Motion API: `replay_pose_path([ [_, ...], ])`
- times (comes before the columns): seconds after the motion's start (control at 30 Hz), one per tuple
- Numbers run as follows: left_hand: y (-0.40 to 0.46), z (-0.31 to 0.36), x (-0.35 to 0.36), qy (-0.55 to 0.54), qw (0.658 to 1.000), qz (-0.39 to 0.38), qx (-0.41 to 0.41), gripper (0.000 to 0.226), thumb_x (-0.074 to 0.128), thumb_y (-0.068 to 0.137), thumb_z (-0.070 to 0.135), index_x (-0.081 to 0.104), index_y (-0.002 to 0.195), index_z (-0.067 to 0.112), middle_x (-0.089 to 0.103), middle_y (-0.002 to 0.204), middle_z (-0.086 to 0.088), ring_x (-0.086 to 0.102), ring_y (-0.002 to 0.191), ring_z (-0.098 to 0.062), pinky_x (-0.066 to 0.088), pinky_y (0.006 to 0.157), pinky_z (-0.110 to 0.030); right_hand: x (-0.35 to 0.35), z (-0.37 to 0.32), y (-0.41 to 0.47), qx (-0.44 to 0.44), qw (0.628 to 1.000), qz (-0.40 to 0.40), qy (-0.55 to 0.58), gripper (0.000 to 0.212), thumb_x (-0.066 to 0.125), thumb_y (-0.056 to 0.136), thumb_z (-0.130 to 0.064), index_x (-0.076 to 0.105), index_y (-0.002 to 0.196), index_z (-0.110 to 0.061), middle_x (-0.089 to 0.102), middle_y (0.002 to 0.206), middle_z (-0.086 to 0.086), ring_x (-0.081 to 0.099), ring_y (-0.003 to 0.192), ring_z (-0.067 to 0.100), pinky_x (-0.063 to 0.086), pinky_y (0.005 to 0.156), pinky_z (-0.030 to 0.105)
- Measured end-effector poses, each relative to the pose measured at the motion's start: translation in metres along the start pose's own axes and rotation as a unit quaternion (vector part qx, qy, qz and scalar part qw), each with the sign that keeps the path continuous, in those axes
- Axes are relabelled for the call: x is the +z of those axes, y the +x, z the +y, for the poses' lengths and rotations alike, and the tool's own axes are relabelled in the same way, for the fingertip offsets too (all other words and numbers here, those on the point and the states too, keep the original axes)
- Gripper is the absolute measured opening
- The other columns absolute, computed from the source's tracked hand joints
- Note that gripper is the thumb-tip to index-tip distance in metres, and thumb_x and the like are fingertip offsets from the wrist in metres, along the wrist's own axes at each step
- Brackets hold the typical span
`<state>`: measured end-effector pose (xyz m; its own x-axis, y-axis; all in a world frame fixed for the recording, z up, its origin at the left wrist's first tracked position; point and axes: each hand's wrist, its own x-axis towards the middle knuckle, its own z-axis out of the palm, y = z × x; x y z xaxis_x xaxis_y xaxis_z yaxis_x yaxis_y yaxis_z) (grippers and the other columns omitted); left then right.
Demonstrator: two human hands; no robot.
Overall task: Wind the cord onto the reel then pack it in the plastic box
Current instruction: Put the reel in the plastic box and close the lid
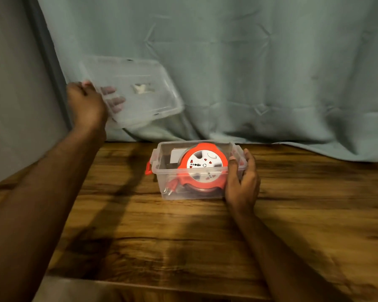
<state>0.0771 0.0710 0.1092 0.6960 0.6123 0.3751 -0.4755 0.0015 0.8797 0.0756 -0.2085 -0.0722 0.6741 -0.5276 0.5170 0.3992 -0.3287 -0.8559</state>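
A pale blue-green fabric curtain point(249, 62) is hanging across the whole back of the view, its hem bunching onto the far edge of the dark brown wood-grain worktop point(183, 236). The worktop is filling the lower half of the frame, w/ two arm shadows lying across its left-centre.

A clear rectangular plastic lid point(135, 92) is being held up in the air at upper left, tilted, in front of the curtain & well apart from the box. The left hand point(87, 103) is gripping the lid's left edge: thumb on the near face, fingers point(116, 101) curled round behind & showing through the plastic. The lid is looking blurred.

A clear rectangular plastic box point(196, 171) is sitting upright on the worktop near its far edge, top open. An orange clip latch point(148, 168) is hanging at its left end. The right hand point(242, 182) is curling round the box's right end, thumb against the front right corner, fingers wrapped behind the right wall.

The round orange cord reel w/ a white socket face point(202, 168) is lying inside the box, tilted, face up toward the camera, filling the centre & right part. An orange plug w/ metal pins point(171, 187) is lying in the box's front left corner, just beside the reel.
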Motion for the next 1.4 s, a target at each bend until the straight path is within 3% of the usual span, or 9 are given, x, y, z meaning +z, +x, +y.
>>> replay_pose_path([
  [0.17,-0.018,-0.04,0.017,-0.026,0.968,-0.108,-0.227,0.022,0.053,0.101,-0.001,0.064,0.118,-0.008,0.077,0.097,-0.025,0.079,0.073,-0.029,0.064,0.057,-0.039,0.0,0.0,0.001,0.002,1.0,0.016,0.025,0.067,0.032,0.099,-0.058,0.054,0.147,-0.016,0.061,0.145,0.005,0.055,0.134,0.024,0.041,0.108,0.032],
  [0.27,-0.04,-0.077,0.022,0.092,0.976,-0.083,-0.181,0.023,0.063,0.096,0.007,0.067,0.115,-0.005,0.075,0.1,-0.019,0.077,0.082,-0.031,0.065,0.068,-0.041,-0.003,-0.003,-0.002,0.002,1.0,0.009,0.022,0.078,0.026,0.094,-0.069,0.049,0.151,-0.019,0.059,0.146,0.006,0.055,0.134,0.026,0.042,0.108,0.034],
  [0.4,-0.048,-0.096,0.01,0.27,0.957,-0.073,-0.072,0.024,0.059,0.097,0.025,0.07,0.08,0.013,0.074,0.085,-0.014,0.071,0.078,-0.033,0.062,0.073,-0.043,-0.003,-0.004,-0.004,0.008,1.0,-0.02,-0.004,0.086,0.037,0.088,-0.076,0.038,0.157,-0.023,0.055,0.15,0.005,0.052,0.135,0.028,0.042,0.108,0.039],
  [0.57,-0.057,-0.097,0.016,0.308,0.926,-0.2,-0.083,0.036,0.046,0.098,0.002,0.075,0.117,0.012,0.072,0.089,-0.013,0.06,0.06,-0.02,0.044,0.036,-0.018,0.0,-0.003,-0.004,0.017,0.999,-0.025,-0.018,0.094,0.032,0.081,-0.082,0.038,0.156,-0.025,0.059,0.145,0.006,0.055,0.131,0.028,0.044,0.105,0.038],
  [0.83,-0.057,-0.101,0.031,0.332,0.908,-0.229,-0.115,0.033,0.044,0.108,0.019,0.063,0.135,0.011,0.067,0.12,-0.013,0.064,0.088,-0.026,0.053,0.068,-0.032,-0.001,-0.002,0.0,0.027,0.999,0.015,0.013,0.053,0.055,0.102,-0.044,0.052,0.148,-0.017,0.068,0.13,0.003,0.061,0.113,0.014,0.057,0.095,0.042],
  [0.93,-0.056,-0.1,0.029,0.493,0.85,-0.183,0.042,0.042,0.052,0.102,0.023,0.058,0.142,0.013,0.066,0.137,-0.014,0.064,0.119,-0.035,0.053,0.098,-0.044,-0.001,-0.003,0.001,0.025,0.999,0.019,0.012,0.053,0.056,0.103,-0.04,0.051,0.149,-0.015,0.068,0.131,0.005,0.06,0.112,0.012,0.056,0.095,0.038],
  [1.1,-0.076,-0.092,0.027,0.523,0.803,-0.098,0.268,0.037,0.057,0.1,0.024,0.061,0.137,0.02,0.064,0.138,-0.005,0.069,0.11,-0.033,0.056,0.085,-0.046,-0.001,-0.002,0.002,0.023,0.999,0.019,0.029,0.051,0.057,0.103,-0.038,0.051,0.149,-0.016,0.065,0.137,0.005,0.06,0.12,0.016,0.053,0.1,0.036],
  [1.27,-0.07,-0.08,0.026,0.529,0.792,-0.171,0.253,0.037,0.053,0.102,0.04,0.068,0.129,0.019,0.07,0.13,-0.006,0.069,0.111,-0.029,0.055,0.089,-0.041,-0.009,-0.013,0.008,0.036,0.998,0.046,-0.011,0.051,0.052,0.099,-0.044,0.057,0.143,-0.018,0.056,0.148,0.005,0.056,0.128,0.019,0.043,0.102,0.031],
  [1.4,-0.062,-0.075,0.03,0.549,0.77,-0.277,0.169,0.043,0.042,0.107,0.039,0.064,0.137,0.018,0.064,0.142,-0.009,0.058,0.129,-0.031,0.045,0.101,-0.037,-0.013,-0.041,0.055,-0.145,0.967,-0.088,-0.188,0.047,0.046,0.101,-0.039,0.06,0.14,-0.015,0.05,0.155,0.006,0.048,0.141,0.027,0.037,0.117,0.043],
])
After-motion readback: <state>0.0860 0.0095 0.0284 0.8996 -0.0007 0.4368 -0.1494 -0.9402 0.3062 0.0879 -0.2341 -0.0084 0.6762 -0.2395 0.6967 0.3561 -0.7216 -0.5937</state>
